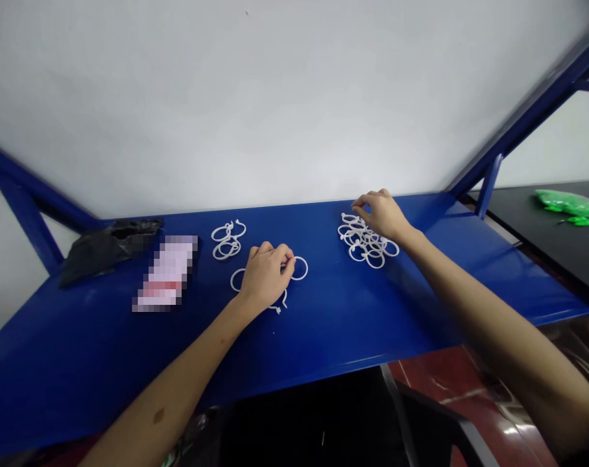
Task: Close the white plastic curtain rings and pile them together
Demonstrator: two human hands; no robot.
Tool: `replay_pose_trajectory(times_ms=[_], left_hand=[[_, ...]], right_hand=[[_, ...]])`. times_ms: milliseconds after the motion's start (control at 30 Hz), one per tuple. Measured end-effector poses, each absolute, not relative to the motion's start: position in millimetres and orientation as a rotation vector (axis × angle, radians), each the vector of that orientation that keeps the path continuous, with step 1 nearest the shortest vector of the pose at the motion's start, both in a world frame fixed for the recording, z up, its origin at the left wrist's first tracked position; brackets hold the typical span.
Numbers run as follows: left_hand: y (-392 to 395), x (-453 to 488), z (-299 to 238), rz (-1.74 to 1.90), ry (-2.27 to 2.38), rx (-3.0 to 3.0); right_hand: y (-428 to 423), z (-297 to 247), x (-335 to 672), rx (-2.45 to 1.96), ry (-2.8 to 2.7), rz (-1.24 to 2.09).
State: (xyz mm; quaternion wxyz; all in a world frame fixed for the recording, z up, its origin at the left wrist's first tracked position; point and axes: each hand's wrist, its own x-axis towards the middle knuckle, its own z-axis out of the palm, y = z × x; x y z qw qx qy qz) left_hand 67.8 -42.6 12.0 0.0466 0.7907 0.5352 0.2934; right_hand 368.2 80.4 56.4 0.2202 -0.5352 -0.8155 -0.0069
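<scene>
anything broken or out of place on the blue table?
Nothing looks spilled. One white ring, partly hidden by the left hand, stands open: its ends don't meet, unlike the closed ring beside it. Could be unclasped rather than broken; can't tell.

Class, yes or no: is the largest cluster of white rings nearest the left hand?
No, the largest cluster lies by the right hand, with blue tabletop between it and the left hand.

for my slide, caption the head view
Left hand over white rings, right hand at a ring pile, blue table below.
</scene>
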Motion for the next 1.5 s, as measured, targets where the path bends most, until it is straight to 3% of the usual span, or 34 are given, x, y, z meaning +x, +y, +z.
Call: replay_pose_trajectory(times_ms=[200,400,567,733,900,1500], left_hand=[[-44.3,71.6,15.9,1.055,1.599,2.332],[-49.1,72.8,24.7,1.191,1.416,2.212],[-49.1,72.9,24.3,1.228,1.418,2.162],[-46.4,72.1,19.7,1.201,1.435,2.186],[-46.1,71.0,19.8,1.169,1.435,2.219],[-45.2,71.7,17.7,1.113,1.45,2.213]], right_hand=[[9.3,36.6,312.7,-1.041,-2.309,0.426],[-39.0,25.8,264.3,-0.934,-2.127,0.762],[4.6,40.0,294.0,-1.073,-2.165,0.384],[87.2,49.1,331.0,-1.663,-2.234,-0.009],[128.4,46.0,336.0,-2.049,-2.397,0.051],[107.8,64.8,361.8,-1.215,-2.667,0.473]])
